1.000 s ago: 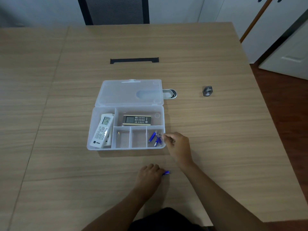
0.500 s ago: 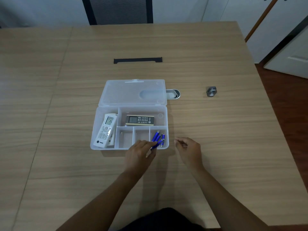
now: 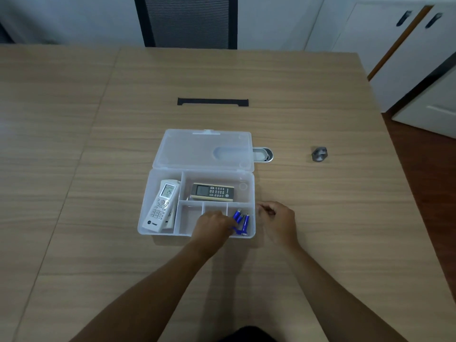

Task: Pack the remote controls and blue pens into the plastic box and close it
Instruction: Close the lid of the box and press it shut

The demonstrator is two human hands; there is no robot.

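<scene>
The clear plastic box (image 3: 146,201) lies on the wooden table with its lid (image 3: 202,149) folded back flat. A white remote (image 3: 161,204) fills the left compartment and a dark remote (image 3: 212,191) lies in the far compartment. Several blue pens (image 3: 243,222) lie in the near right compartment. My left hand (image 3: 213,227) reaches over the box's front wall, with its fingertips closed on one blue pen at that compartment's near edge. My right hand (image 3: 278,220) rests on the table just right of the box, fingers curled, with nothing visible in it.
A small grey metal piece (image 3: 319,154) sits to the right of the box. An oval cable port (image 3: 263,155) peeks out beside the lid, and a black slot (image 3: 212,101) lies farther back. A chair (image 3: 190,21) stands behind the table; the table's right edge (image 3: 385,124) borders white cabinets.
My left hand came up from the near table with a blue pen and now holds it in the near right compartment. My right hand drew back from that compartment to beside the box.
</scene>
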